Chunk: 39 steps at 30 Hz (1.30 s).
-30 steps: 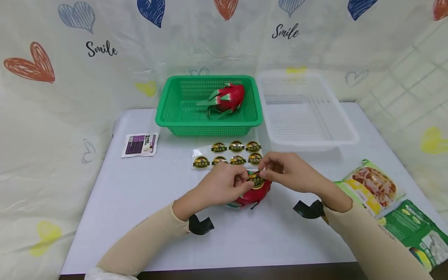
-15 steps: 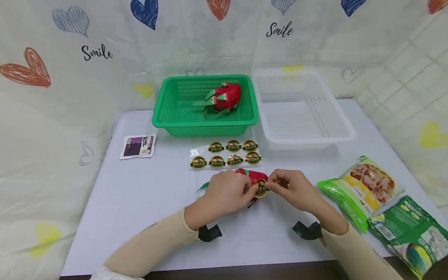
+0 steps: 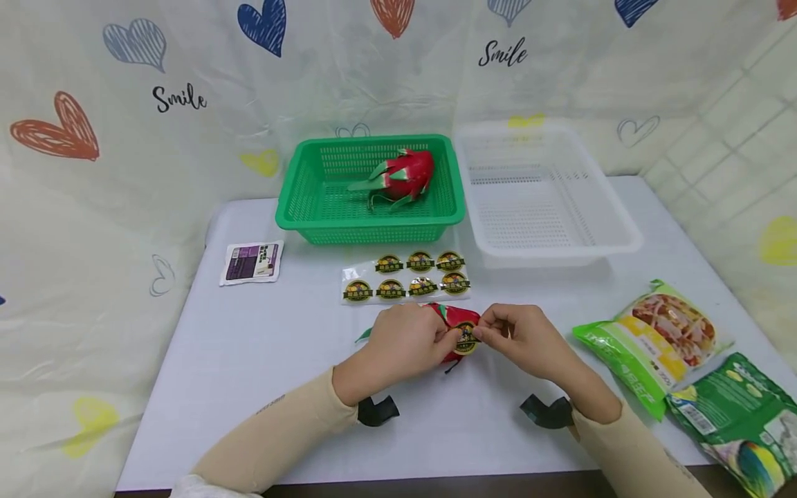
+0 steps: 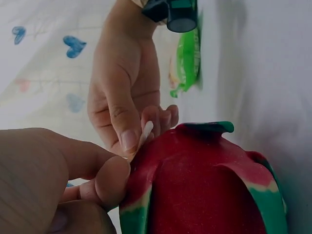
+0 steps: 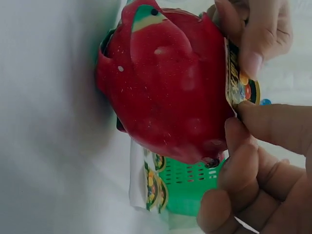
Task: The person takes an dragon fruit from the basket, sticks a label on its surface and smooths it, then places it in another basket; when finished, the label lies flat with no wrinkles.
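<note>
A red dragon fruit with green-tipped scales lies on the white table, partly hidden by my left hand. A round black-and-gold sticker is against its side, with one edge standing off the skin. Curled above the fruit, my left hand has its thumb on the sticker's face near one end. My right hand pinches the sticker's opposite edge between thumb and forefinger, clearly seen in the right wrist view, where the sticker is bent. In the left wrist view the dragon fruit fills the lower middle.
Behind the hands lies a sticker sheet. A green basket holds another dragon fruit; a white basket stands beside it. A purple-and-white packet is at left, two food bags at right.
Both hands and the dragon fruit have come nearer the table's front edge. The right hand has lowered beside the fruit, still pinching the sticker's edge. Little differs over the last half second.
</note>
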### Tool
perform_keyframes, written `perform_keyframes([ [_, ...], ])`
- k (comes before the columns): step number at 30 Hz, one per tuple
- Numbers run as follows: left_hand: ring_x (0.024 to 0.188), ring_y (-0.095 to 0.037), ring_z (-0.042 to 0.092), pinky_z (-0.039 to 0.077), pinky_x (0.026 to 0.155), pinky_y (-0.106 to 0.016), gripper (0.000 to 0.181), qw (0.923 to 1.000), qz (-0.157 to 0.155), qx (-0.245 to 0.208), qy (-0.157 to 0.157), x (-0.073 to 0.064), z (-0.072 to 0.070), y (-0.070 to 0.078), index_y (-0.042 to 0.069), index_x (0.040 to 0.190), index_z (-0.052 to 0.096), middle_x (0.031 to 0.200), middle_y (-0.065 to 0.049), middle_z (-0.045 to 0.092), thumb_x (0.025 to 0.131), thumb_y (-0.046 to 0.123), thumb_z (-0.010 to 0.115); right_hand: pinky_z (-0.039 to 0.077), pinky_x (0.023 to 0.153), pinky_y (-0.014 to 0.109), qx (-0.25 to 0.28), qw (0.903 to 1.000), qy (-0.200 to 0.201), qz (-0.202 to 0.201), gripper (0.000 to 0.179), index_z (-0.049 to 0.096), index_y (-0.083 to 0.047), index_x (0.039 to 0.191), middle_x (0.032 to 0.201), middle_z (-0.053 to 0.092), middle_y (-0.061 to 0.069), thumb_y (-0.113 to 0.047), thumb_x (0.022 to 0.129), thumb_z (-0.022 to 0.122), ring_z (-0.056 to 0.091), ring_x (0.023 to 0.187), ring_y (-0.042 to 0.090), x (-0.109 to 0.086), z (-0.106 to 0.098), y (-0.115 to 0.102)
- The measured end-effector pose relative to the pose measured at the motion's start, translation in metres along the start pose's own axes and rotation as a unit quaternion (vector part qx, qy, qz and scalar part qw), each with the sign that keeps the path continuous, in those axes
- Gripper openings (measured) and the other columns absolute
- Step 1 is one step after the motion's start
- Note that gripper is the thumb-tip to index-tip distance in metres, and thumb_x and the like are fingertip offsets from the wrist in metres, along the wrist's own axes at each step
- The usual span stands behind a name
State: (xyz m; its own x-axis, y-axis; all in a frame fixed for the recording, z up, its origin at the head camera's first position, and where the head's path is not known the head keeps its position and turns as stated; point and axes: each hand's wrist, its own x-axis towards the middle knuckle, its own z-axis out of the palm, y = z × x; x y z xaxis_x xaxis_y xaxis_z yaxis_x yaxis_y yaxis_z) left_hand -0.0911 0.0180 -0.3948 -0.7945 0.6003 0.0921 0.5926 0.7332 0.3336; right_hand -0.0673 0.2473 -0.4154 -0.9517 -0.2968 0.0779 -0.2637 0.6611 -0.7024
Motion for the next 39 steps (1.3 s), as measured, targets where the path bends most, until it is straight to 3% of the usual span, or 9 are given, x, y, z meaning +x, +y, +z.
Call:
perform_keyframes([
  [4,0.045,-0.006,0.039,0.019,0.037,-0.02,0.064,1.0,-0.002,-0.008,-0.001,0.001,0.001,-0.003,0.026,0.044,0.039,0.042,0.013,0.03,0.102,0.039,0.063,0.034,0.05,0.022,-0.03,0.9993,0.003,0.019,0.032,0.06,-0.022,0.071,0.058,0.044,-0.011,-0.035,0.092,0.081,0.041,0.054,0.003,0.003,0.002,-0.005],
  [7,0.046,-0.006,0.039,0.019,0.037,-0.019,0.064,0.9998,-0.002,-0.017,-0.004,0.002,0.001,-0.004,0.025,0.044,0.039,0.042,0.013,0.03,0.102,0.037,0.062,0.031,0.049,0.022,-0.032,0.999,0.003,0.03,0.038,0.057,-0.02,0.067,0.056,0.04,-0.01,-0.037,0.092,0.079,0.037,0.052,0.003,0.008,0.003,-0.007],
  [13,0.042,-0.005,0.037,0.015,0.038,-0.018,0.064,0.9989,0.005,-0.042,-0.018,0.004,0.001,-0.006,0.025,0.045,0.037,0.041,0.014,0.03,0.103,0.036,0.062,0.025,0.05,0.021,-0.007,0.9986,-0.004,0.053,0.045,0.049,-0.016,0.063,0.055,0.034,-0.011,-0.033,0.097,0.073,0.032,0.052,0.004,0.018,0.006,-0.003],
  [22,0.043,-0.002,0.03,0.016,0.038,-0.019,0.063,0.999,0.018,-0.041,-0.007,0.003,0.001,-0.007,0.025,0.047,0.034,0.043,0.014,0.026,0.101,0.036,0.063,0.019,0.05,0.022,0.044,0.995,-0.046,0.077,0.052,0.041,-0.012,0.064,0.055,0.029,-0.01,-0.037,0.1,0.07,0.027,0.052,0.005,0.02,0.009,0.002],
  [30,0.043,-0.002,0.031,0.017,0.039,-0.019,0.064,0.9992,0.021,-0.032,-0.011,0.002,0.002,-0.008,0.025,0.047,0.037,0.044,0.014,0.027,0.101,0.043,0.065,0.026,0.05,0.023,0.079,0.9944,-0.055,0.044,0.039,0.049,-0.013,0.071,0.061,0.039,-0.007,-0.027,0.103,0.066,0.035,0.056,0.004,0.011,0.009,0.014],
  [36,0.043,-0.003,0.033,0.019,0.038,-0.02,0.068,0.9996,0.018,0.022,0.001,0.0,0.003,-0.005,0.025,0.046,0.037,0.044,0.014,0.027,0.088,0.062,0.075,0.033,0.051,0.023,0.082,0.994,-0.071,-0.015,0.032,0.05,-0.015,0.077,0.064,0.042,-0.009,-0.022,0.1,0.072,0.039,0.058,0.002,0.007,0.009,0.022],
  [39,0.044,-0.003,0.038,0.024,0.038,-0.019,0.065,0.9996,0.019,0.02,-0.003,0.0,0.003,-0.006,0.025,0.047,0.042,0.044,0.015,0.033,0.083,0.064,0.079,0.035,0.052,0.022,0.08,0.993,-0.082,-0.031,0.033,0.05,-0.017,0.078,0.065,0.042,-0.011,-0.021,0.094,0.078,0.039,0.059,0.001,0.006,0.008,0.026],
])
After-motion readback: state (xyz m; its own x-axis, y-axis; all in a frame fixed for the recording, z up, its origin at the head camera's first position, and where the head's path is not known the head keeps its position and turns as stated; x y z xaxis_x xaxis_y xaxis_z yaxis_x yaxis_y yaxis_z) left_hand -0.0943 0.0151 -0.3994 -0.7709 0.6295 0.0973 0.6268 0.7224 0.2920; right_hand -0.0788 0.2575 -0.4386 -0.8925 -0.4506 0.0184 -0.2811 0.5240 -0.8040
